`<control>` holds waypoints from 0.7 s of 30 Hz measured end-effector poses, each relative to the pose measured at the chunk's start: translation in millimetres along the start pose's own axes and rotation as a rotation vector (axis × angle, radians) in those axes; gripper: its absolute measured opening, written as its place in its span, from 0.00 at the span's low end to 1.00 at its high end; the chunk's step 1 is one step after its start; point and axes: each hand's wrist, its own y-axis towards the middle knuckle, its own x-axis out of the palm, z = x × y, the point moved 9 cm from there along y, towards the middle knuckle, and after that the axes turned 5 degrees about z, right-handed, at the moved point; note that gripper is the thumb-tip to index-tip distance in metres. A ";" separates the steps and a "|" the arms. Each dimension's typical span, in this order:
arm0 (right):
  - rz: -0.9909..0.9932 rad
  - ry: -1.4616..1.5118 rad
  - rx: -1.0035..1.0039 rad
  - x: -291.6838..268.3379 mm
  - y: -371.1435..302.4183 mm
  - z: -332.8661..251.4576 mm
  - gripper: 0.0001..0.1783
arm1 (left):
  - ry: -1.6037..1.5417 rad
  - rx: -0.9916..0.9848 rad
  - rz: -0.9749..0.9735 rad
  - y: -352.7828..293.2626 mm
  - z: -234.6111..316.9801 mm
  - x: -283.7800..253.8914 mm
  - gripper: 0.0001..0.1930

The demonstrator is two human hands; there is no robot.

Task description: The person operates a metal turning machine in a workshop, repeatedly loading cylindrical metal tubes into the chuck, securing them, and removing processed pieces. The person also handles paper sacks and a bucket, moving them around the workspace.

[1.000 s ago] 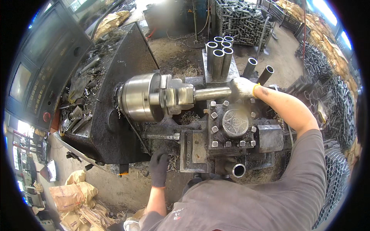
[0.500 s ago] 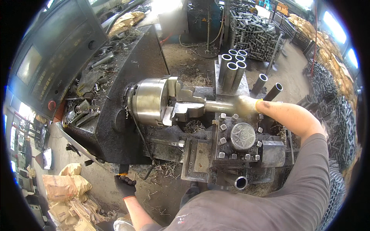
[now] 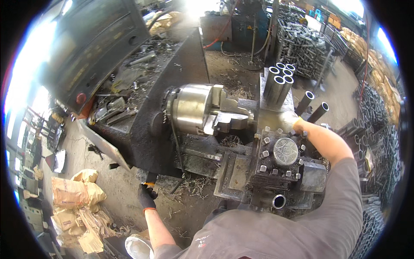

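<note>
My right hand (image 3: 290,121), in a pale glove blurred by motion, closes around a metal tube (image 3: 268,121). The tube lies level in front of the stepped jaws (image 3: 230,120) of a lathe chuck (image 3: 192,108); whether its end sits inside them is too smeared to tell. Just below that hand is the square tool post (image 3: 285,152) with its bolts. Down at the left, my left hand (image 3: 147,197), black-gloved, is wrapped around a dark lever (image 3: 151,178) with an orange part by the fingers, below the headstock (image 3: 151,129).
Several upright tubes (image 3: 279,88) stand on a plate behind the tool post, and two more (image 3: 318,112) lean beside them. Metal scraps litter the headstock top (image 3: 142,71). Paper sacks (image 3: 77,192) lie on the floor at left. A wire bin of parts (image 3: 302,47) stands behind.
The whole view has shifted, so the lathe appears farther right. My right hand is nearer the chuck, and less of the tube shows between them. My left hand stays at the lever.
</note>
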 end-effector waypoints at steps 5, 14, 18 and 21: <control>0.255 0.216 0.265 -40.0 -73.1 38.5 0.14 | 0.471 1.564 0.502 -191.8 221.3 53.3 0.18; 1.300 0.869 0.492 -171.3 -270.7 -6.8 0.16 | 1.275 1.254 0.178 -146.7 469.6 288.7 0.35; 1.314 0.857 0.299 -206.0 -333.1 -89.3 0.21 | 0.768 1.672 0.213 -239.6 422.8 257.8 0.31; 1.088 0.864 -0.312 -214.1 -322.2 -175.2 0.23 | 0.384 1.636 -0.623 -333.1 296.4 217.9 0.20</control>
